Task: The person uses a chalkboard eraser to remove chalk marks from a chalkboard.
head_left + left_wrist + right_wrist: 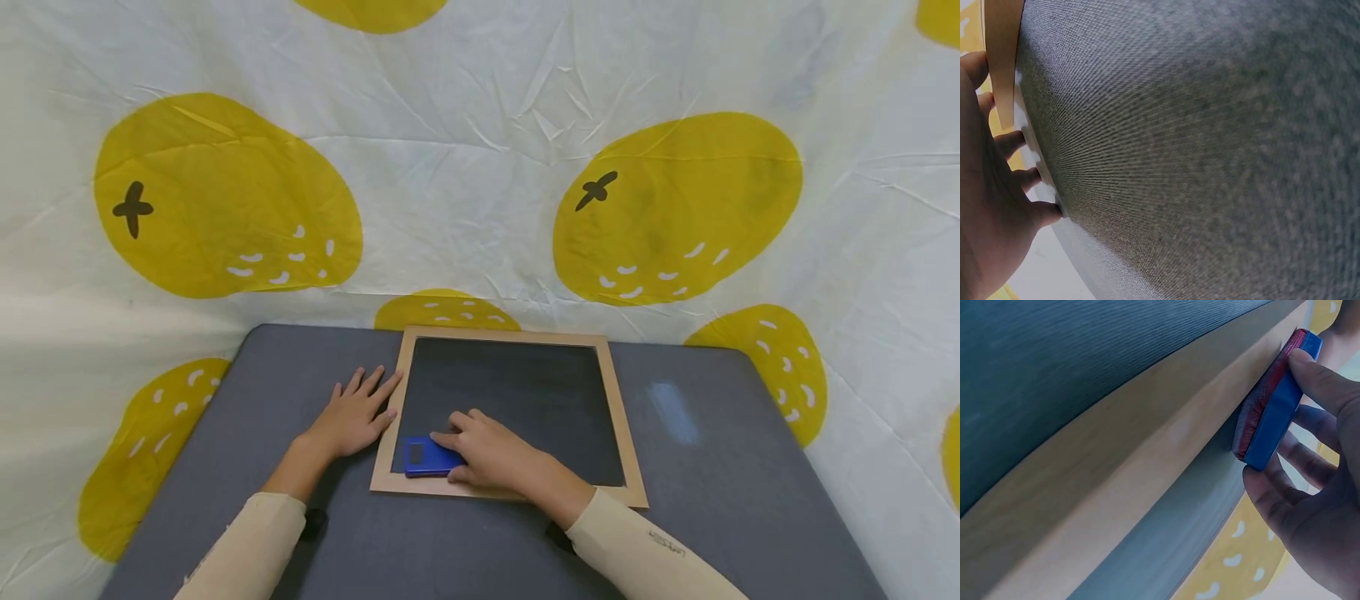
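A wood-framed chalkboard (517, 400) lies on the grey table. In its near left corner sits a blue eraser (427, 457), its red felt side facing the board. My right hand (491, 454) grips this eraser (1279, 403) by its edges, with the thumb on one side and fingers on the other in the right wrist view. My left hand (351, 421) lies with spread fingers at the frame's left side, its fingertips touching or very near the wood. In the left wrist view, the left hand (991, 187) shows its fingertips down by the table and frame edge.
The grey table (720, 500) has a pale chalky smudge (673, 412) right of the board. Behind the table hangs a white cloth (457, 200) printed with yellow fruit, close to the table's far edge.
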Available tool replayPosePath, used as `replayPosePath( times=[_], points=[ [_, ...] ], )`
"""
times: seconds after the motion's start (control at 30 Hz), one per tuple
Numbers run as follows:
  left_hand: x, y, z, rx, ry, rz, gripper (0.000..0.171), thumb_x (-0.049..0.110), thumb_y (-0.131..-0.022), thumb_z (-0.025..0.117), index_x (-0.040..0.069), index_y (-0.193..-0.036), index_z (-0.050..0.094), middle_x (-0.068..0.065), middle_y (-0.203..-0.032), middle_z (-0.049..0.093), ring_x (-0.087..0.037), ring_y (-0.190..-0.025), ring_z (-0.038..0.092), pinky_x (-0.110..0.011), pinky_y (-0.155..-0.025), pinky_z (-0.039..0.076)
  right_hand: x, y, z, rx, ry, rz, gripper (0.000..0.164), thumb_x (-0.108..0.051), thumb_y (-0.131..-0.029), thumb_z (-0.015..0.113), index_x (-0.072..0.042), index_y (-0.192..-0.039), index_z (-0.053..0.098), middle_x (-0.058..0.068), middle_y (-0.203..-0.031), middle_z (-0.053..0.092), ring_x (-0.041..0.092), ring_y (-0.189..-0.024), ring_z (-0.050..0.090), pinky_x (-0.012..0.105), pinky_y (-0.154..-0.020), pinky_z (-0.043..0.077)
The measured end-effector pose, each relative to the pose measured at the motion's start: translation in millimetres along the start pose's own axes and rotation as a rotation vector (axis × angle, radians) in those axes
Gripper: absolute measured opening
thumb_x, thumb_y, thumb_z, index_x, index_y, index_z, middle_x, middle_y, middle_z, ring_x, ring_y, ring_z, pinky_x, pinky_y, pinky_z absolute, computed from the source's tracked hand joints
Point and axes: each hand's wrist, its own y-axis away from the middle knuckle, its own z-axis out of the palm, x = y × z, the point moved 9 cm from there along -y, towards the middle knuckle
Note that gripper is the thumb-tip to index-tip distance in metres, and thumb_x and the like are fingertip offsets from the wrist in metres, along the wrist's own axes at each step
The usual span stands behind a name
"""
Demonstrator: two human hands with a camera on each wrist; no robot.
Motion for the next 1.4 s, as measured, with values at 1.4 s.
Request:
replayPosePath(
  times=[1.4],
  points=[
    [-2.3, 0.9, 4.5, -0.002, 0.002, 0.012, 0.066, 0.051, -0.108, 0.044, 0.025, -0.166, 0.025, -0.019, -0.170, 0.026, -0.054, -0.154, 0.018, -0.082, -0.113, 0.017, 173, 139, -8, 0.224, -0.124, 0.509, 0.062, -0.027, -0.088, 0.084, -0.003, -0.141, 0.063, 0.020, -0.119, 0.062, 0.037, -0.101, 0.061, 0.055, -0.090, 0.054]
  ],
)
